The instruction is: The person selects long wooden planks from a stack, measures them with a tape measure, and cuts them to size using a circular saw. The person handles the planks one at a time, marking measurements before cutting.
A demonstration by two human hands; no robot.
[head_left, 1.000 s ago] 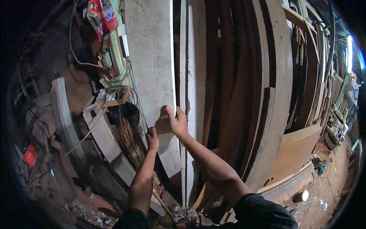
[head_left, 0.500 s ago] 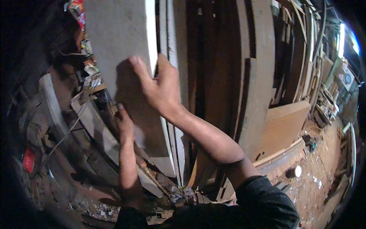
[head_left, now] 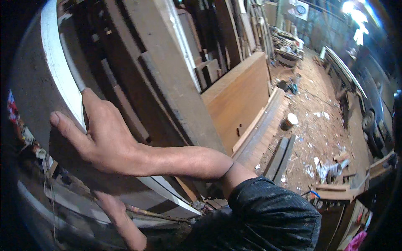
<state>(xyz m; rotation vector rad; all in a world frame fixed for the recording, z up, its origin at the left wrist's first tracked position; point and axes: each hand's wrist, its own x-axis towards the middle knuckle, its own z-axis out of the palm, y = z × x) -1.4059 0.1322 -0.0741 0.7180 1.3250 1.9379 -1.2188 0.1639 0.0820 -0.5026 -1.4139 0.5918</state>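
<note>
A tall, flat grey-brown board [head_left: 33,79] with a pale white edge slants through the left of the view. My right hand [head_left: 106,140] is closed over that edge, its thumb on the broad face and its fingers round the far side. Lower down, my left hand [head_left: 112,207] is at the board's other long edge, in shadow. Its fingers are mostly hidden, but the hand appears wrapped on the board. Just right of my right hand lean several dark planks [head_left: 125,83].
A wide upright brown panel [head_left: 238,96] leans on the stacked timber. Beyond it on the littered floor [head_left: 318,129] stand a white-topped can [head_left: 289,121] and two dark bars [head_left: 279,159]. A thin stick [head_left: 155,212] lies near my left hand. A dark vehicle [head_left: 377,131] is at far right.
My view has swung to the right, bringing in more floor and the vehicle. The board and both hands now sit farther left in view, with the board more slanted. My right hand keeps its grip.
</note>
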